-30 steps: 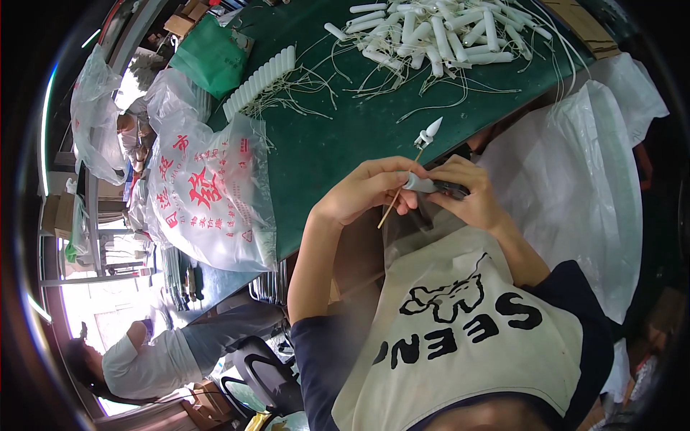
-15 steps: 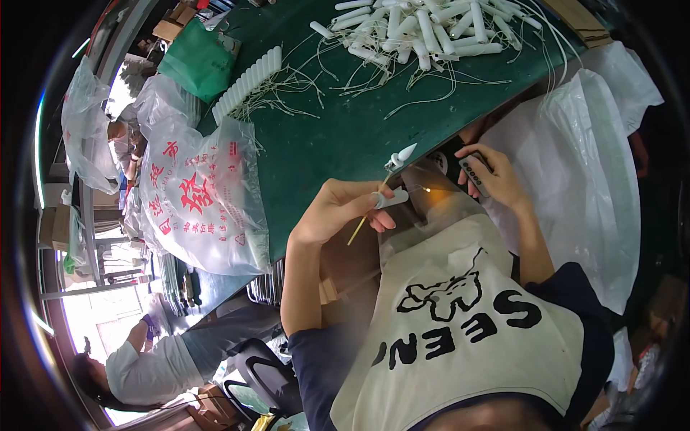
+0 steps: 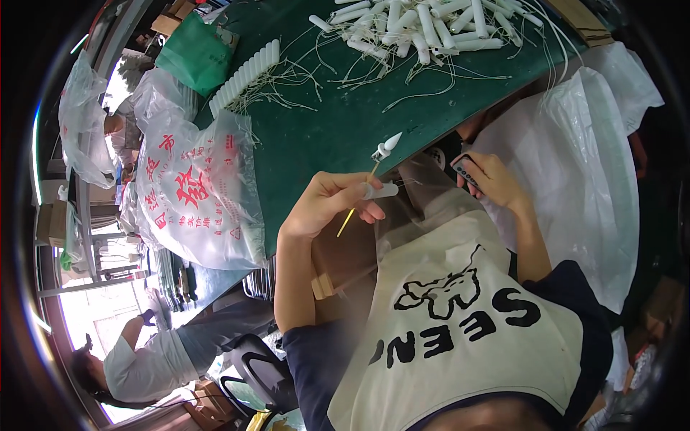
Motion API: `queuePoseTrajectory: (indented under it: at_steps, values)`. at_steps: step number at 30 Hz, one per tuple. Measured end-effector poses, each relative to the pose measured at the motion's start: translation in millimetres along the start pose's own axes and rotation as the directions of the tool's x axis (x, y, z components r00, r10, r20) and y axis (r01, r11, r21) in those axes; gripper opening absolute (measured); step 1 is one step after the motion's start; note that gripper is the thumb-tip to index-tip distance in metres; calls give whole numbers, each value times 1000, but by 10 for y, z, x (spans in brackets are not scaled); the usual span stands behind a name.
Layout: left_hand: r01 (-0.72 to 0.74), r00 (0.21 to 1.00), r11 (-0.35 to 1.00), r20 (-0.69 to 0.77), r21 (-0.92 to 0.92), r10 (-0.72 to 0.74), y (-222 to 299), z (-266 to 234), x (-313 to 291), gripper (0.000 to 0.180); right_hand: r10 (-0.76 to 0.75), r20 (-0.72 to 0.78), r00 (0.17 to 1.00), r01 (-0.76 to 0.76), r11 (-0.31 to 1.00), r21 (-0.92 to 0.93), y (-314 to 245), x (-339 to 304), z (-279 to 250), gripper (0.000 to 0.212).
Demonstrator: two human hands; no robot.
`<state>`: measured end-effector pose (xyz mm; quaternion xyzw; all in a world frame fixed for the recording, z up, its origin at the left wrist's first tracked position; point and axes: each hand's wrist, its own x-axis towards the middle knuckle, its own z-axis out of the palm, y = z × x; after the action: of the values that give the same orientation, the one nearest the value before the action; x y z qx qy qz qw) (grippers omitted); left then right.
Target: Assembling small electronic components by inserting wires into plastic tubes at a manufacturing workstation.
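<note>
My left hand (image 3: 323, 201) pinches a short white tube (image 3: 387, 190), with thin wires trailing from its right end. The same fingers hold a thin yellowish stick (image 3: 345, 224). At the stick's upper end are small white pieces, one of them a pointed flame shape (image 3: 393, 141). My right hand (image 3: 499, 183) is closed around a small dark remote control (image 3: 464, 169) with several buttons, beside the table edge. Both hands are in front of my body, apart from each other.
On the green table (image 3: 316, 136) lie a heap of white tubes with wires (image 3: 428, 32) and a neat row of white tubes (image 3: 246, 77). A printed plastic bag (image 3: 201, 194) hangs over its left side. A white sack (image 3: 575, 172) stands right. Another person (image 3: 158, 363) works lower left.
My left hand has shifted slightly left and up with the tube and stick. An orange light glowing by the tube's wires is now out. My right hand still holds the remote control.
</note>
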<state>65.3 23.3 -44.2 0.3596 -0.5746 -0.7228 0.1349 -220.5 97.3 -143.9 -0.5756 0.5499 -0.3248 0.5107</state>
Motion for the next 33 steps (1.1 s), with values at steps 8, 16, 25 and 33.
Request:
queuePoseTrajectory:
  at_steps: [8,16,25,33]
  values:
    - [-49,994,999,93,-12,50,37,171,109,26,-662,-265,701,656,744,-122,-353,160,393,34]
    - [-72,996,997,49,1,72,162,262,202,22,-481,-290,827,471,875,-108,-276,148,445,34]
    - [-44,779,682,-403,730,481,-125,-150,448,14,-428,-461,778,384,904,-190,-78,24,302,24]
    - [140,528,84,-147,987,837,-238,-19,433,15,-327,-580,746,313,941,-128,-26,-109,68,23]
